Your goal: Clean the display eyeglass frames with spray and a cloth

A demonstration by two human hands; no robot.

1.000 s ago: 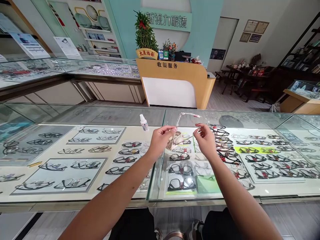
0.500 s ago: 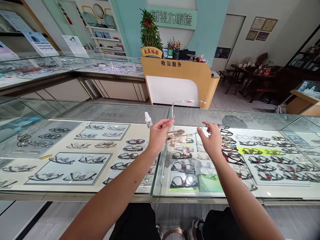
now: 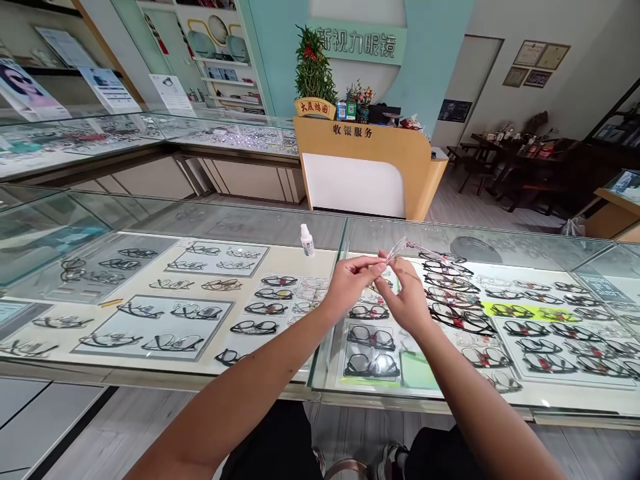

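Over the glass display counter, my left hand is closed, its thumb and fingers pinching the near end of a pair of thin, clear-framed eyeglasses. Right beside it, my right hand is also closed on the eyeglasses, with fingers at the rim. One temple of the frame points away to the right. To the left of my hands a small white spray bottle stands upright on the glass. My hands cover the spot where a beige cloth lay.
Beneath the counter glass lie rows of eyeglass frames, some on pale trays. A round dark dish appears at the back right. Beyond stands a wooden cashier desk with a potted plant.
The eyeglasses have turned and moved right, from upright in my left hand to between both hands. My right hand has closed on them. The view has shifted slightly left.
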